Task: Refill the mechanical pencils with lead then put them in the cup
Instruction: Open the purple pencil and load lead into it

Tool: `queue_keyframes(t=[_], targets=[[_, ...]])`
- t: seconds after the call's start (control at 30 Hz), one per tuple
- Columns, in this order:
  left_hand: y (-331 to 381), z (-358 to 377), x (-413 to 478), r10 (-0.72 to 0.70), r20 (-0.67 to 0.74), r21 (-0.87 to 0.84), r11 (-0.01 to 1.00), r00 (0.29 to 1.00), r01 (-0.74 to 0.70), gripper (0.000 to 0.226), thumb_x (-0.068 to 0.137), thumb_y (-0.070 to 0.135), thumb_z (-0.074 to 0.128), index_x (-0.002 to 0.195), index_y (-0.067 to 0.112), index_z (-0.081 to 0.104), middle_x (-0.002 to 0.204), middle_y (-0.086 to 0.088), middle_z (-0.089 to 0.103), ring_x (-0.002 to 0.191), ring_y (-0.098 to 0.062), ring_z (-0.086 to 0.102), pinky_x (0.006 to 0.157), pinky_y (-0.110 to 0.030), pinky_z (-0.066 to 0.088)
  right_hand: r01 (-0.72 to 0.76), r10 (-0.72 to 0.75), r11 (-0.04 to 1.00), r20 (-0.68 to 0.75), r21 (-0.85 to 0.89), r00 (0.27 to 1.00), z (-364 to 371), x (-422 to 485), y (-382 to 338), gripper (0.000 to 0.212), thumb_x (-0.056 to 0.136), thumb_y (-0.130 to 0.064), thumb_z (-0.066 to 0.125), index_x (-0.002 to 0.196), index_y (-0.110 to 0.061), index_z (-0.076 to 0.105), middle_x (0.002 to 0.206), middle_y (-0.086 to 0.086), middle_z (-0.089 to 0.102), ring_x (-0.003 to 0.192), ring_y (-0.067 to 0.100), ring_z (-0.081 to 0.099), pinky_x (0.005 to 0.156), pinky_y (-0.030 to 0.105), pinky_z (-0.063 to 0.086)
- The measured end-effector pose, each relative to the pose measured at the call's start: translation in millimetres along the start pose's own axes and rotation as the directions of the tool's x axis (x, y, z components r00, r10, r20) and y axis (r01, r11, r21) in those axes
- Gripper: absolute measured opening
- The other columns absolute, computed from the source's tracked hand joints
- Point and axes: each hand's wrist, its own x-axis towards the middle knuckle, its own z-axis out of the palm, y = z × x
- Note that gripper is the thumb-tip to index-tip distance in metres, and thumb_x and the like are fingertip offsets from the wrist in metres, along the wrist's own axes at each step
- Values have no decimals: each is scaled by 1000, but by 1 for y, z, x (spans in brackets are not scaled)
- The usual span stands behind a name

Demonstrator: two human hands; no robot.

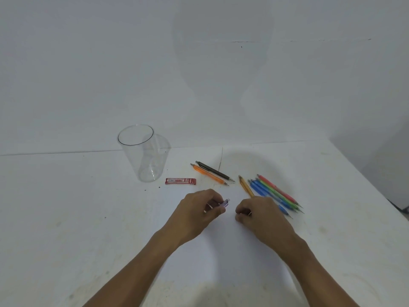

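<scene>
Clear cup (141,160) stands near seemingly shut lead case (180,181).

Left hand (199,210): gripping a purple pencil (225,203), forearm reaching in from lower left. Right hand (261,216): fingers curling inward, pinching a small pale piece (249,213), hovering just beside the left.

The table (66,218) is white, with faint yellowish smudges and a few dark specks. The cup (141,156) is clear and colourless. The lead case (180,181) is red with a white printed label. Toward the far edge lie a dark olive-black pencil (213,171) and an orange pencil (209,174). Nearer the right edge lie an amber pencil (245,186), blue pencils (257,189), a green pencil (276,194) and a pinkish-red pencil (277,189). The left hand (197,213) holds a translucent purple pencil (225,203).
</scene>
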Motion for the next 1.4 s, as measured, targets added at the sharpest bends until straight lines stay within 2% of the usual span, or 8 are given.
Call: queue_keyframes(t=[0.27,0.33,0.47,0.6,0.73,0.87,1.17,1.4], targets=[[-1,-6,0,-11,-29,-66,998,1000,9,22,90,39,65,106,25,67,95,13,69,85,-6,64,80,-23,54,-18,39,973,-86,230,996,-1,1,4,16,94,-27,61,108,-22,67,93,-11,67,78,2,62,79,11,47],[-2,-8,1,-21,-33,-91,996,999,18,21,89,38,66,106,25,67,94,13,69,85,-6,64,79,-22,54,-26,65,936,-101,350,993,-1,3,5,15,93,-24,62,106,-20,68,88,-9,70,72,4,67,77,15,55],[-1,-9,1,-20,-30,-120,993,999,16,22,89,38,66,106,24,68,94,11,70,85,-6,65,78,-19,54,-27,96,711,-58,703,994,-7,4,-5,15,91,-16,66,105,-10,69,83,2,75,73,14,73,73,30,61],[0,-9,3,-3,-37,-144,990,999,-3,20,89,37,66,105,25,68,93,14,70,84,-2,66,78,-18,54,-27,79,506,-16,862,997,-12,1,-12,17,90,-10,65,106,-7,68,87,8,76,81,22,74,78,37,61],[1,-10,3,9,-47,-159,987,999,-17,19,89,38,66,104,26,69,93,15,71,85,-3,66,77,-17,54,-11,65,430,-19,903,998,-12,1,-11,18,90,-8,65,107,-5,68,91,11,76,85,26,74,81,40,60],[3,-10,3,16,-53,-156,987,998,-24,17,89,38,66,102,28,69,91,16,70,85,-1,65,69,-11,48,9,50,424,-33,906,998,-13,3,-10,20,89,-7,65,108,-4,68,91,12,76,86,27,74,83,42,59],[5,-12,5,63,-76,-120,990,995,-71,19,90,36,65,104,24,70,93,13,71,86,-6,66,81,-22,55,45,22,385,-57,922,998,-14,6,-7,19,88,-7,66,106,-1,69,90,15,76,86,29,74,80,39,60],[4,-13,5,82,-83,-121,988,993,-92,18,90,36,64,103,24,71,92,13,70,86,-6,65,81,-26,55,47,8,404,-54,913,998,-15,9,-7,17,88,-6,67,104,-3,70,88,14,76,85,30,74,79,38,61]])
